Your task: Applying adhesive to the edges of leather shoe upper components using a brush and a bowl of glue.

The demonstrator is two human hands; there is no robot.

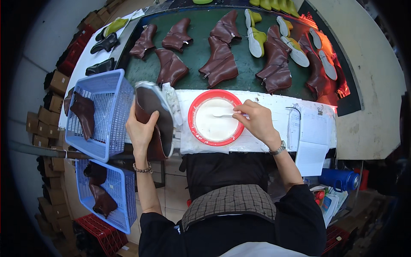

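Evidently, both gripped:
Left hand (142, 129) clamped a boot (144, 103), lengthwise fore-and-aft — right hand (258, 120) pinched a stick (223, 115) pointing left beyond its fingers.

I note a brown boot (147, 103), held tilted in the left hand (142, 132), its dark face edged pale beyond the grip. Right hand (257, 122) pinches a slim pale tool (224, 115), pointing left from the grip across white liquid (214, 129); round red bowl (191, 116) holding it, right rim beneath the pinch.

From the wearer's head, one wide fisheye camera looks steeply down and forward, the black shirt (295, 222) close below, the white worktable (278, 103) midway, the green belt (199, 25) beyond
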